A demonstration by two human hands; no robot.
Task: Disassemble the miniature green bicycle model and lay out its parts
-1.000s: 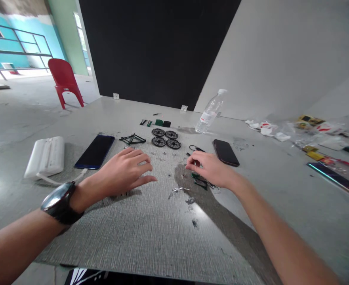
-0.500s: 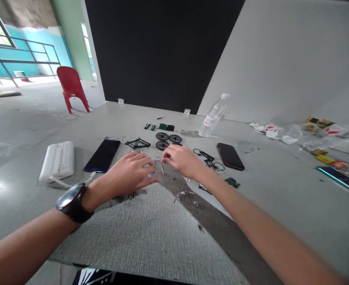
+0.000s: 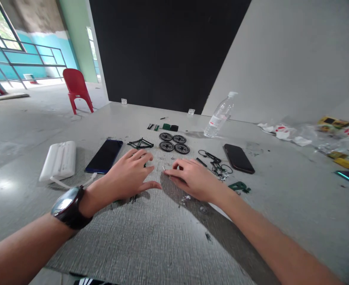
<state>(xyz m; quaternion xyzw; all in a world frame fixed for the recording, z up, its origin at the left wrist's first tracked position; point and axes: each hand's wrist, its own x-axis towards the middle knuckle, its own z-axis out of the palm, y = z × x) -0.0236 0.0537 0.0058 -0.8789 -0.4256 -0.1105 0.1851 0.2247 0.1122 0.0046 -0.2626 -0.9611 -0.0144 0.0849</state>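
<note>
Left hand (image 3: 131,173) is hanging loose, right hand (image 3: 195,180), grip unclear, touching a likely light, hard pin (image 3: 163,168), best pinched midway.

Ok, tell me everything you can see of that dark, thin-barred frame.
The dark, thin-barred frame is an open lattice of slim greenish-black bars, perhaps plastic. It lies on the grey textured table between the blue-edged black phone and four black spoked wheels, just beyond the left hand. Nothing grips it; contact with the hand cannot be made out.
</note>
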